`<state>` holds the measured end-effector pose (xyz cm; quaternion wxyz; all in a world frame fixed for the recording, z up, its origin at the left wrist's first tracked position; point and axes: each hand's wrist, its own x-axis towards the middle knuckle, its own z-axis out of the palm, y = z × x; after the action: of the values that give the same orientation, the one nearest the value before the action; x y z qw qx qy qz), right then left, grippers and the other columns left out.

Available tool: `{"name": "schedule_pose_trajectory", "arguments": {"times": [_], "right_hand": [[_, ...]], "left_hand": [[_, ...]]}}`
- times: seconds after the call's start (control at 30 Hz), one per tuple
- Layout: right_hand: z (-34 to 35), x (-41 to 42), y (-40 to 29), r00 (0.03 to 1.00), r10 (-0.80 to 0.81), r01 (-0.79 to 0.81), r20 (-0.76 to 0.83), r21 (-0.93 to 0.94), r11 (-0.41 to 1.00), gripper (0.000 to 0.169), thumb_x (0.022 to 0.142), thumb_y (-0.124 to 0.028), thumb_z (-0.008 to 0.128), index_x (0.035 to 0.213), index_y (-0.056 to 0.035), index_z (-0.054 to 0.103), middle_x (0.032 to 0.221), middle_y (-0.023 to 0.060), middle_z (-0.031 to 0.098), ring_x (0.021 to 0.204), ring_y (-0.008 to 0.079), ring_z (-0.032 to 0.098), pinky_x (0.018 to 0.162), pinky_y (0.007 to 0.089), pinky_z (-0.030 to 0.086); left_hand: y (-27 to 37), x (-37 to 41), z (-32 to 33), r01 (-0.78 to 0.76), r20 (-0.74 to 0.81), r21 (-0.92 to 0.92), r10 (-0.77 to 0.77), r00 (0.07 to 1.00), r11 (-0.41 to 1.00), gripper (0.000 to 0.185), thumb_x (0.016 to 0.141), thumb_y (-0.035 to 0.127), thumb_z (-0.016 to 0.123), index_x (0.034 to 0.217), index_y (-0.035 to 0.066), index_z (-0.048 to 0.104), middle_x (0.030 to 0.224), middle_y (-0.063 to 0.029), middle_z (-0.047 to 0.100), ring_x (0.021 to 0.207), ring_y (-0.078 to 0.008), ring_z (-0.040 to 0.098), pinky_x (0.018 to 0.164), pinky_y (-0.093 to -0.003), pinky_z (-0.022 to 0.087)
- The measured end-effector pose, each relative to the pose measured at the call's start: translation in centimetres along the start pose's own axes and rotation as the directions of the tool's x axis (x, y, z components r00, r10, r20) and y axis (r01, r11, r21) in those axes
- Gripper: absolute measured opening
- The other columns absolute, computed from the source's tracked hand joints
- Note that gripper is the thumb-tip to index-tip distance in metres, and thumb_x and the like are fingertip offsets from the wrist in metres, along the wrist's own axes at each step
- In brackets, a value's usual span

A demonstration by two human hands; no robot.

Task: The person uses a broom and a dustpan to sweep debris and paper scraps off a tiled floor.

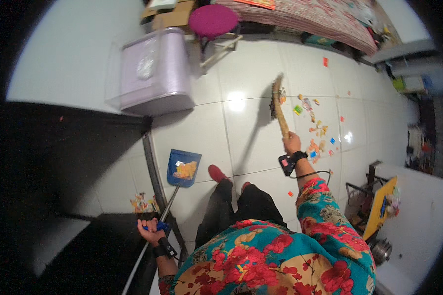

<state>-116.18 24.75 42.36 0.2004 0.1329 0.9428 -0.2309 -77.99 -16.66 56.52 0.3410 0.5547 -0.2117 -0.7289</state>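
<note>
My right hand (291,143) grips the handle of a broom (279,110), whose bristles are near the scattered wrappers and scraps (319,129) on the tiled floor. In my left hand (151,230) is a metal pole with a blue object at the grip; the pole runs up to a blue dustpan (172,162). The dustpan rests on the floor left of my red shoes and holds yellowish scraps (186,170). Both wrists wear black straps with small devices.
A lilac bin-like container (173,66) stands at the upper left beside a magenta-topped stool (213,20). A cloth-covered bed or bench (299,14) spans the top. Dark furniture legs (153,166) stand left. A white table (417,206) with a yellow board is at right.
</note>
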Motion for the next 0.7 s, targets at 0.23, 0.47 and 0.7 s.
{"name": "schedule_pose_trajectory", "arguments": {"times": [0.23,0.47,0.7], "right_hand": [[-3.0,-8.4,1.5,0.975,-0.123,0.098,0.186,0.140,0.985,0.041,0.067,-0.018,0.058,0.103,-0.0009,0.050,0.088,0.0210,0.056,0.083,0.0331,0.055,0.073,0.0377,0.044],[-7.1,-3.8,5.3,0.838,-0.140,0.106,0.527,0.095,0.990,0.033,0.067,-0.020,0.056,0.098,-0.0069,0.057,0.087,0.0174,0.058,0.084,0.0309,0.055,0.075,0.0356,0.043],[-22.1,16.5,15.7,0.892,-0.052,0.152,0.448,-0.190,0.970,0.026,0.069,-0.022,0.054,0.092,-0.0111,0.060,0.087,0.0140,0.059,0.082,0.0296,0.056,0.072,0.0384,0.043]], "left_hand": [[-2.5,-0.8,7.5,0.040,-0.009,0.207,-0.039,0.999,0.978,0.035,0.082,0.027,0.045,0.053,0.016,0.029,0.039,0.0039,0.020,0.034,-0.0090,0.019,0.053,-0.0231,0.036],[-7.2,-6.6,18.2,0.016,0.033,0.219,-0.023,0.999,0.976,0.036,0.082,0.028,0.045,0.052,0.015,0.030,0.038,0.0036,0.022,0.032,-0.0098,0.020,0.055,-0.0252,0.037],[-13.4,-15.2,28.4,-0.051,0.019,0.238,0.048,0.999,0.970,0.033,0.081,0.026,0.047,0.055,0.015,0.031,0.040,0.0035,0.024,0.033,-0.0101,0.022,0.054,-0.0269,0.040]]}}
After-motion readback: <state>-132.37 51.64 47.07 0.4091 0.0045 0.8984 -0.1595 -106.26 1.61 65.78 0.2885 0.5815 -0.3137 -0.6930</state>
